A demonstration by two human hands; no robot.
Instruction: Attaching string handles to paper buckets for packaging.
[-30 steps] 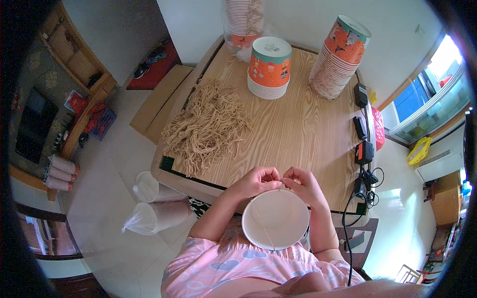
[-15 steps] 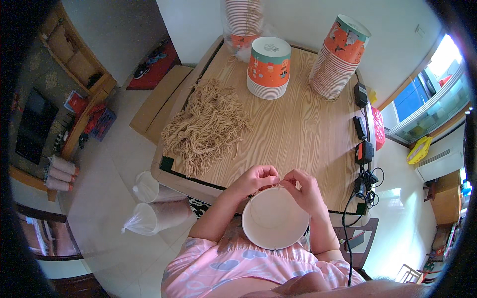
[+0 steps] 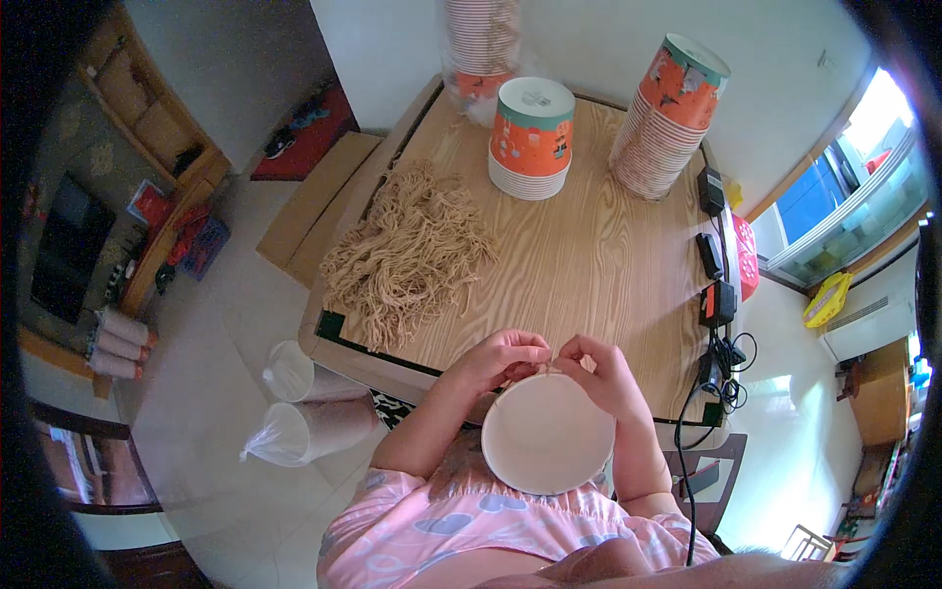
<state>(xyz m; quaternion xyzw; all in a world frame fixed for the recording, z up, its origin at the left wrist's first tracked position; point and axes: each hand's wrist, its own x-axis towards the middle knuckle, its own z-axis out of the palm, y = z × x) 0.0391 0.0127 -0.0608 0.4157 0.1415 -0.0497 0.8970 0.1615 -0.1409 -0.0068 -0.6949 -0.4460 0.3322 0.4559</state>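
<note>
My L hand & R hand meet at far rim of white-lined paper tub; fingers curled, thumbs in close to fingertips. Can't tell what, if anything, is pinched btwn. Tub sits mouth-up at my lap, by near edge of wood-grain bench. On bench: tan string heap at L; short inverted stack of orange/green tubs at back ctr; taller stack back R.
</note>
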